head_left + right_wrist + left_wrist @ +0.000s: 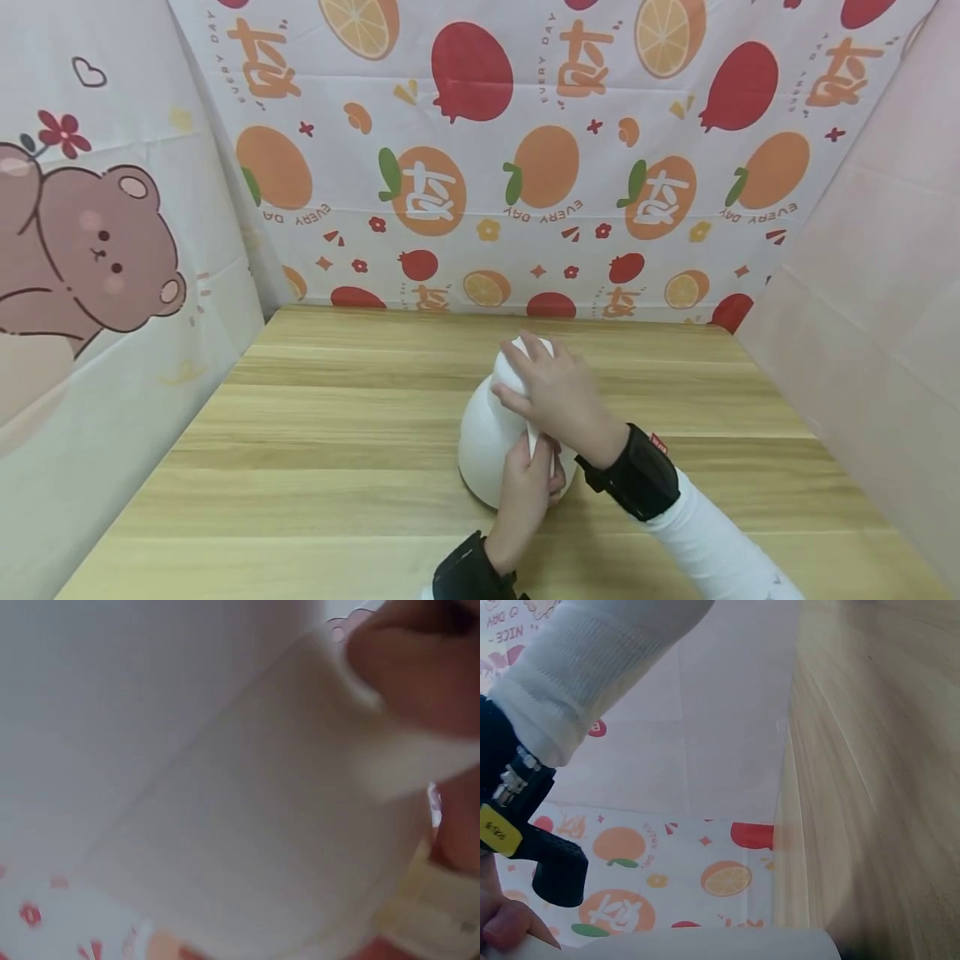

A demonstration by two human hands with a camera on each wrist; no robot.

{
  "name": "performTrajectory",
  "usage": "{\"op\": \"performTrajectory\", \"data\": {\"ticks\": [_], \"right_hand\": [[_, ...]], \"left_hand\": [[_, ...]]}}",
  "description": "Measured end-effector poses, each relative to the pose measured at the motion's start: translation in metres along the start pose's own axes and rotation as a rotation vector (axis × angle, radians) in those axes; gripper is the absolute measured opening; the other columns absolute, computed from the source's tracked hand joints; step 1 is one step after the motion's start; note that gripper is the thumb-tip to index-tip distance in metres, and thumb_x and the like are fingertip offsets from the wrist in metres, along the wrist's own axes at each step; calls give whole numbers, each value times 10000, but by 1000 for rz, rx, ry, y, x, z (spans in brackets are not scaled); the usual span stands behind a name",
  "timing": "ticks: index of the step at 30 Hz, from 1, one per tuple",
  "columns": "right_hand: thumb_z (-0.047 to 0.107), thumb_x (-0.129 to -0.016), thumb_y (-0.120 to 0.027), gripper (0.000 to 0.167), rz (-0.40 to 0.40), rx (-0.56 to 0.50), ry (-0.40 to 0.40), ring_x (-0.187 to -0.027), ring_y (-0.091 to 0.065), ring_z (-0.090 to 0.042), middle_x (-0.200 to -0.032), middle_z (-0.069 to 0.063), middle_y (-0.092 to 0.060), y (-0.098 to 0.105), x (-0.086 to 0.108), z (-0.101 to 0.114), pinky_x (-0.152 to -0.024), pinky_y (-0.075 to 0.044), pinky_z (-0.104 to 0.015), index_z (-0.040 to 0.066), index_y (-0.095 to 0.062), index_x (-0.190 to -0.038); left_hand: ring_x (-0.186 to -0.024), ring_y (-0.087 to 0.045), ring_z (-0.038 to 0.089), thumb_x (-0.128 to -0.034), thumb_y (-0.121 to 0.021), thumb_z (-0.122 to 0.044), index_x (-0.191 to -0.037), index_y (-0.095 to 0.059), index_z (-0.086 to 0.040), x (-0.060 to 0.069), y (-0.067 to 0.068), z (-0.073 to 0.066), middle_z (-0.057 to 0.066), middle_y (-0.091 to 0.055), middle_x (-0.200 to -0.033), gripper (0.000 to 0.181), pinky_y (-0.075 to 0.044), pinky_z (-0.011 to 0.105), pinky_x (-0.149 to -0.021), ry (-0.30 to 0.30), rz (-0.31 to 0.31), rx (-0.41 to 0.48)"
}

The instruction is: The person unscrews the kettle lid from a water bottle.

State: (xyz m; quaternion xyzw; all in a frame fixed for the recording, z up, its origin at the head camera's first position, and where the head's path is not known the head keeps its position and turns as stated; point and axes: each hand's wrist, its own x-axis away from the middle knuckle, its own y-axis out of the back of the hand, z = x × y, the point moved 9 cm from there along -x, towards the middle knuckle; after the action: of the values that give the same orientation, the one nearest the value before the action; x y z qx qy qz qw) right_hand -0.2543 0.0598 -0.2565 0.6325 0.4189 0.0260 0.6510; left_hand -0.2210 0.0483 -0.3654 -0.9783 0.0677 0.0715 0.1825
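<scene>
A white rounded jug [483, 437], wide at the base and narrower above, stands on the wooden table. My left hand [525, 479] grips its upright handle [533, 437] on the near side. Across the narrow top, my right hand [558, 387] holds the jug with fingers and thumb spread around it, hiding most of the upper part. In the left wrist view, fingers of the right hand [510, 926] rest on the white jug [727, 946]. White surface [225, 825] fills most of the right wrist view, blurred, with a hand [420, 675] at the handle.
The wooden table [300, 450] extends around the jug. A fruit-print cloth [480, 175] hangs behind it. At the left is a cloth with a bear [105, 242], and a plain pale cloth [862, 275] is at the right. Black bands [641, 472] circle both wrists.
</scene>
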Motion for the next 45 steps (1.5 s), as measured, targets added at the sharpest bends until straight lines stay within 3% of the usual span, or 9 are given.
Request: {"op": "performTrajectory", "data": {"ticks": [4, 13, 18, 24, 29, 34, 37, 45], "right_hand": [[450, -835, -629, 498, -62, 2, 59, -911, -578, -378, -1144, -156, -568, 3, 2, 0, -598, -520, -469, 115, -587, -1202], [458, -829, -635, 521, -24, -61, 134, -993, -556, -351, -1183, -140, -556, 1, 2, -4, -693, -514, -465, 130, -571, -1228], [440, -838, -623, 513, -36, -163, 260, -1038, -534, -307, -1208, -111, -543, -1, 1, -7, -746, -506, -429, 142, -556, -1250], [521, -899, -492, 517, -58, -299, 423, -1126, -492, -272, -1243, -89, -539, -2, 3, -14, -810, -486, -407, 138, -578, -1235], [509, -879, -539, 503, -41, -364, 467, -1171, -462, -235, -1269, -45, -526, -1, 4, -18, -855, -464, -393, 158, -578, -1237], [479, -874, -563, 490, -9, -391, 434, -1190, -449, -235, -1288, -47, -512, -1, 5, -18, -892, -436, -415, 162, -567, -1248], [444, -861, -591, 482, 13, -357, 373, -1185, -454, -243, -1280, -59, -518, 0, 5, -16, -895, -434, -416, 159, -568, -1249], [441, -888, -528, 441, 69, -64, 48, -1035, -529, -353, -1203, -105, -541, -7, -5, -7, -747, -492, -485, 174, -565, -1238]], "left_hand": [[-368, -287, 73, -1001, -376, -138, -812, -446, 32, 1, -1, -1, 15, -329, -474, 263, -246, 183, -357, -8, 0, -23], [-379, -312, 78, -1015, -357, -188, -839, -425, 22, 0, -4, 0, 25, -342, -479, 283, -277, 181, -370, -19, 53, -28], [-372, -313, 62, -1015, -360, -189, -839, -410, 31, 1, -4, -5, 20, -349, -476, 287, -268, 172, -361, -50, 64, -42], [-366, -300, 55, -1014, -365, -189, -835, -402, 21, 1, -4, -7, 13, -337, -479, 278, -251, 166, -352, -59, 76, -34], [-364, -306, 45, -1012, -373, -203, -849, -400, 77, 2, -4, -7, -2, -344, -477, 325, -258, 158, -354, -64, 52, -62], [-360, -305, 40, -1002, -401, -184, -850, -421, 106, 4, -2, -6, -8, -348, -466, 328, -257, 156, -355, -56, -12, -79], [-356, -304, 41, -1000, -405, -172, -839, -431, 94, 5, -2, -5, -6, -345, -460, 312, -255, 160, -353, -51, -32, -77], [-368, -310, 72, -1009, -374, -173, -824, -462, 36, 1, 1, 1, 6, -341, -470, 293, -270, 183, -367, -12, -52, -79]]}}
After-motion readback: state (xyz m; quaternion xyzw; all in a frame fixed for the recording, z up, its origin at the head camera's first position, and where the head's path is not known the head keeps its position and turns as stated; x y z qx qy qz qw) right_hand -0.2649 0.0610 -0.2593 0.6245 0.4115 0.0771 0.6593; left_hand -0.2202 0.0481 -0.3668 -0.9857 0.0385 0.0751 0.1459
